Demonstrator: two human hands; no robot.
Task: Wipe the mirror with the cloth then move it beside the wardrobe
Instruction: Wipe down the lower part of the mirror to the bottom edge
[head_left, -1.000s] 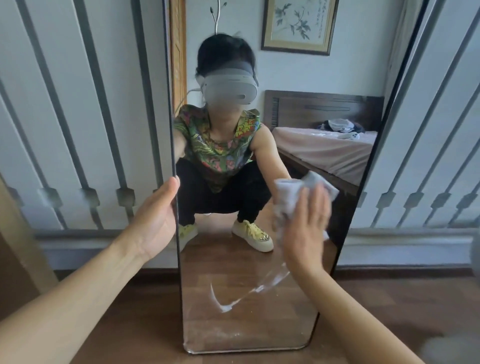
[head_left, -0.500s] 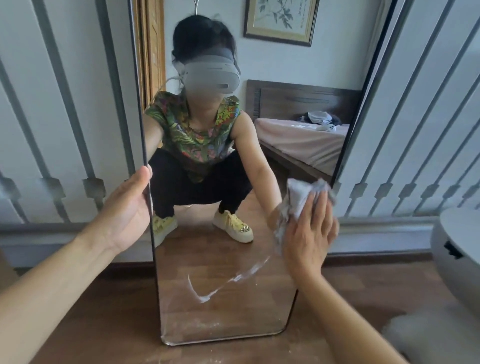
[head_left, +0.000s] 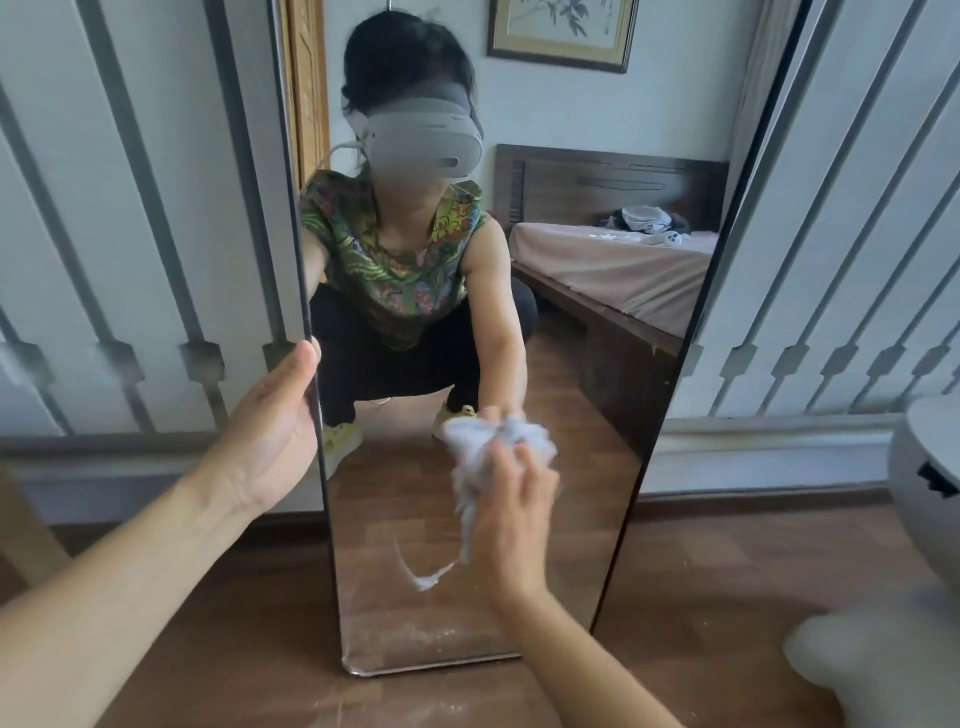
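Observation:
A tall dark-framed mirror stands on the wooden floor, leaning against a white panelled wardrobe. My left hand grips its left edge, thumb on the front. My right hand presses a crumpled white cloth against the lower middle of the glass. A white curved smear sits on the glass just below the cloth, and dusty specks lie along the mirror's bottom edge. The glass reflects a crouching person and a bed.
A white rounded object stands at the right edge, with something pale and furry on the floor below it. The wardrobe's white doors continue on the right of the mirror. A wooden piece shows at the far left.
My right hand with the cloth has slid down and left from the mirror's right edge toward the lower middle. My left hand kept hold of the left edge. The view shifted slightly.

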